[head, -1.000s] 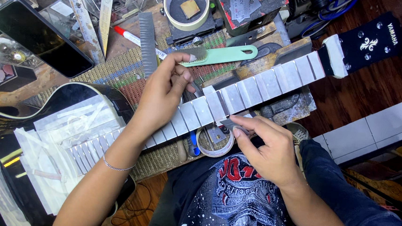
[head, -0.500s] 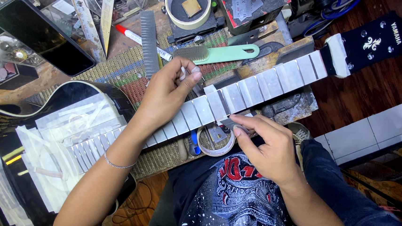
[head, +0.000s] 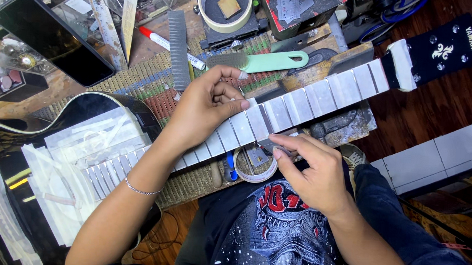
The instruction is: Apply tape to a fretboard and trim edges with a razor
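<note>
Across the counter [head: 140, 81] the taped guitar neck [head: 304, 101] runs from lower left to upper right. Left hand [head: 204, 105] rests curled on its far edge; right hand [head: 313, 174] pinches a small blade [head: 271, 146] at its near edge, beside a fret.

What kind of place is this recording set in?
Probably a guitar repair bench: a black acoustic guitar lies across it, its neck covered in pale masking tape strips, with a roll of tape, a grey metal file and a green-handled brush around.
</note>
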